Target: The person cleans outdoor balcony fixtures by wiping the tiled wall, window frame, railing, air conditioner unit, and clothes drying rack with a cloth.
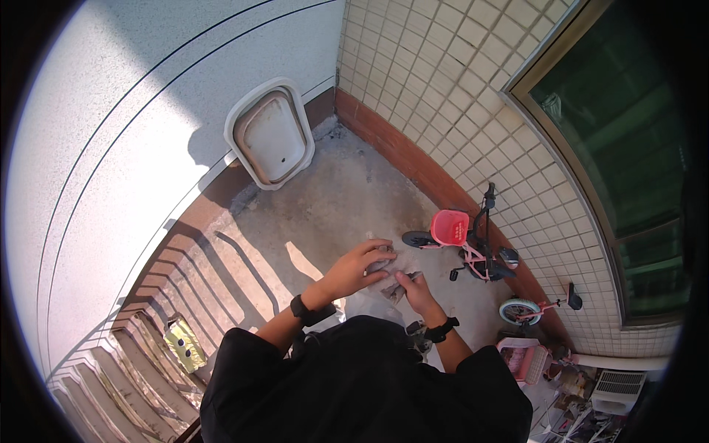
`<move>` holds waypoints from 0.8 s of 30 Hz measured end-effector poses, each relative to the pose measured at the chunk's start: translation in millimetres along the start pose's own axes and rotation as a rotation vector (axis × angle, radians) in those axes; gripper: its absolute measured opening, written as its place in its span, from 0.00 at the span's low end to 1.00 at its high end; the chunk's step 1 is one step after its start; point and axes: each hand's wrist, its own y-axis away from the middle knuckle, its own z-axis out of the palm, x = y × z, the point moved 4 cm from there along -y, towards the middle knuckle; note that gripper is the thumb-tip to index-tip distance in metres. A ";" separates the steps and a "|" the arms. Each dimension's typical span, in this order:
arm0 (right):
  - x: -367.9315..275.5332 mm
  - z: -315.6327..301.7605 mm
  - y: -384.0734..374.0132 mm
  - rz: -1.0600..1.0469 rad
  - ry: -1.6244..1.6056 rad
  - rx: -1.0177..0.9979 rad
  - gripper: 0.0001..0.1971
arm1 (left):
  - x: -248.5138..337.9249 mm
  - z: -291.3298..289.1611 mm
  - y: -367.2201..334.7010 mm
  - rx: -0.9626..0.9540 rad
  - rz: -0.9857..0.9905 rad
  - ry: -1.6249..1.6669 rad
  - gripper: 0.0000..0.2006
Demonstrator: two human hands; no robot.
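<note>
Both hands meet in front of my chest, over the concrete floor. My left hand (353, 270) curls its fingers over a grey, crumpled-looking piece (397, 285) that may be cloth. My right hand (419, 294) grips the same piece from the other side, thumb on top. Part of it is hidden under the fingers, and its material is too small to make out. Each wrist wears a dark band.
A white plastic basin (273, 140) leans against the white wall at the far left. A pink child's bicycle (480, 258) with a red basket (450, 227) stands by the tiled wall. Another small wheel (520, 312) and clutter lie at right. A slatted railing (140, 373) runs along the left.
</note>
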 end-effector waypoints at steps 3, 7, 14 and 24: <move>-25.3 0.3 -44.9 -0.062 0.196 0.112 0.20 | -34.3 -15.5 -29.8 0.078 -0.093 -0.008 0.29; -60.9 5.5 -110.8 -0.136 0.113 0.026 0.22 | -87.4 -40.3 -64.6 0.149 -0.218 0.018 0.36; -110.5 -8.5 -251.1 -0.339 0.278 -0.248 0.20 | -145.6 -85.3 -152.3 0.099 -0.495 0.593 0.36; -220.3 -37.1 -378.1 -0.787 0.789 0.132 0.29 | -201.7 -189.5 -322.5 0.303 -0.370 -0.058 0.30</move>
